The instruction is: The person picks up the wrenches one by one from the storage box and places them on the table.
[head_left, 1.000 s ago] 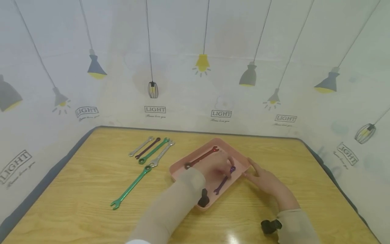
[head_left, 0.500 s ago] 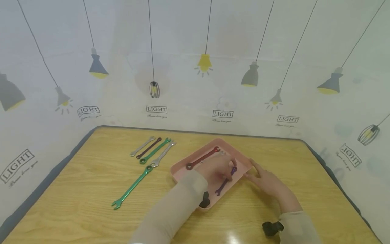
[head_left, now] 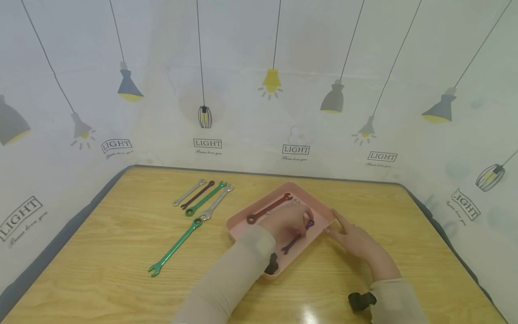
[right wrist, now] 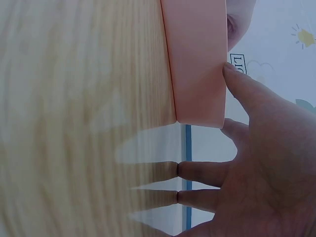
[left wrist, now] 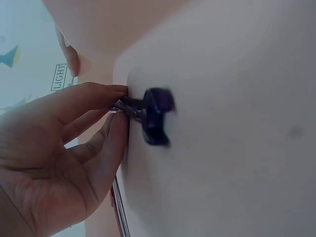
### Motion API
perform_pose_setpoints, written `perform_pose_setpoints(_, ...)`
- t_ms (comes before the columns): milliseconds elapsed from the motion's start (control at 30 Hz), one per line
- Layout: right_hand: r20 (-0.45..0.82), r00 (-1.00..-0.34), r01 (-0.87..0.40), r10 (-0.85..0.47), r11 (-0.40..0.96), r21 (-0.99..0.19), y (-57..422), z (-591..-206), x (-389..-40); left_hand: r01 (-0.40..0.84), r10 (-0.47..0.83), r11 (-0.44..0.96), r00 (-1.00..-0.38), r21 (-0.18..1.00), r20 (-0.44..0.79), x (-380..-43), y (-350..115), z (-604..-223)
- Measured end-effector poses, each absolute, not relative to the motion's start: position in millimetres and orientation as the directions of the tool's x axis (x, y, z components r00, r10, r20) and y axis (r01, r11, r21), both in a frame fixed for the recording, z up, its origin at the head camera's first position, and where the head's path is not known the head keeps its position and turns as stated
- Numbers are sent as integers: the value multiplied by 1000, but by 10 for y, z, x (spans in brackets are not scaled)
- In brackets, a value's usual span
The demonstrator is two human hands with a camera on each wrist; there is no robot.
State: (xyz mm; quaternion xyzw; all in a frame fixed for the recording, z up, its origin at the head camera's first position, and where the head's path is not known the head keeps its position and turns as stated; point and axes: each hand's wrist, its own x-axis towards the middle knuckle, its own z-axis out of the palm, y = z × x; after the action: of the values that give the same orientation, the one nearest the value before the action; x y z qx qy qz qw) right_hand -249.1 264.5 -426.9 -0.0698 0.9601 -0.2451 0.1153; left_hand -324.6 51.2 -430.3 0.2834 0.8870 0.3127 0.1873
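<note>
In the head view my left hand (head_left: 289, 221) reaches into a pink tray (head_left: 240, 231) and grips a purple combination wrench (head_left: 298, 238). Thumb and fingertips pinch its shaft in the left wrist view, where the wrench's open end (left wrist: 157, 117) points toward the camera. A red wrench (head_left: 270, 208) lies along the tray's far left side. Beside it is a silver wrench (head_left: 296, 202), partly hidden by the hand. My right hand (head_left: 358, 243) touches the tray's right corner with thumb and forefinger. Its other fingers are spread straight onto the table (right wrist: 74, 173).
Left of the tray lie a silver wrench (head_left: 189, 192), a dark red wrench (head_left: 198, 195), a green wrench (head_left: 206, 198) and another silver wrench (head_left: 217, 202). Nearer the front is a longer green wrench (head_left: 174, 247). A lamp-patterned curtain (head_left: 247, 99) surrounds the table.
The purple wrench's near end has shifted slightly up and left in my left hand. More of the silver wrench in the tray shows. My right hand stays at the tray corner.
</note>
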Motion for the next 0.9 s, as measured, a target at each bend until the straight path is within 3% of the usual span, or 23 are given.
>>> perform_pose_setpoints(133, -188, -964, -74, -188, 869, -490, 2646, -4265, -2482, 383, 613, 661, -771, 645, -171, -3258, 518, -4303)
perform_pose_setpoints(600, -181, -966, -73, -186, 865, -497, 2632, -4260, -2447, 297, 612, 589, -772, 752, -174, -3247, 455, -4323)
perform_pose_setpoints(900, -186, -965, -74, -187, 869, -490, 2618, -4223, -2455, 257, 673, 444, -728, 858, -130, -3363, 408, -4290)
